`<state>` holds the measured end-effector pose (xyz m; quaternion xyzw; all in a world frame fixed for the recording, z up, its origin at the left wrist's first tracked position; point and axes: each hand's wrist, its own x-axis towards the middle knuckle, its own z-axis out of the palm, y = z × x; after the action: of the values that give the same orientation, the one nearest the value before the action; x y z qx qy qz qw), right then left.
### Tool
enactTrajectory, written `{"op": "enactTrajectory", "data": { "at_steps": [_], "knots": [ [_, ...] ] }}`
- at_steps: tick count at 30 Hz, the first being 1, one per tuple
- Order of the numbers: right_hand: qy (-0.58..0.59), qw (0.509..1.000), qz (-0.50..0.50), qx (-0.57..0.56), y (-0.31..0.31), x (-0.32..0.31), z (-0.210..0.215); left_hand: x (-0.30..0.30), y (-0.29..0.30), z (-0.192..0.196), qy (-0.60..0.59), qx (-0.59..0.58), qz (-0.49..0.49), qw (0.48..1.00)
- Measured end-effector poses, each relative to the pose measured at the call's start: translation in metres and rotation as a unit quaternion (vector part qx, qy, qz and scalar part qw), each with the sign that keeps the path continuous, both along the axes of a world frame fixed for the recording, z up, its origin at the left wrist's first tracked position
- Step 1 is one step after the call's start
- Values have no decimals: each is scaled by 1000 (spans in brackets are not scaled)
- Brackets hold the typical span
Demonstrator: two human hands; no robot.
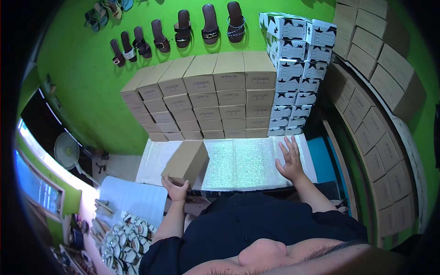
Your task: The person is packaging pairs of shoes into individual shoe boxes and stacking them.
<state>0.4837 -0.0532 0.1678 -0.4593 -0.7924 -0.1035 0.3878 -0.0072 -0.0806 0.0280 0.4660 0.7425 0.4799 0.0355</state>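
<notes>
On the left part of the table lies a plain brown cardboard box point(185, 158), set at a slant. My left hand point(175, 189) grips its near end, with the thumb on the right and the fingers on the left. Toward the table's right end my right hand point(290, 160) is held up, fingers spread and nothing in it. Between the hands stretches the table's shiny, whitish bubble-wrap cover point(243, 160). What the box contains cannot be seen.
Stacked brown boxes point(229, 82) line the table's back, beside white star-patterned boxes point(293, 50). Shelves with more boxes point(380, 151) stand at the right. Sandals point(210, 25) hang on the green wall. Many pale sandals point(126, 243) lie lower left, near a fan point(67, 150).
</notes>
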Motion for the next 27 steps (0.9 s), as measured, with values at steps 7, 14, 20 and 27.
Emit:
{"op": "enactTrajectory", "data": {
  "at_steps": [7,14,20,27],
  "knots": [
    [0,1000,13,-19,-22,28,-11,90,-13,-8,84,-63,4,994],
    [-10,999,13,-41,-31,46,-24,141,-22,-23,163,-152,-440,870],
    [-5,999,-2,-54,-31,49,-34,139,8,-5,186,-161,-358,901],
    [-14,996,-13,-84,-22,37,-42,112,46,-5,258,-180,-318,894]
  ]
}}
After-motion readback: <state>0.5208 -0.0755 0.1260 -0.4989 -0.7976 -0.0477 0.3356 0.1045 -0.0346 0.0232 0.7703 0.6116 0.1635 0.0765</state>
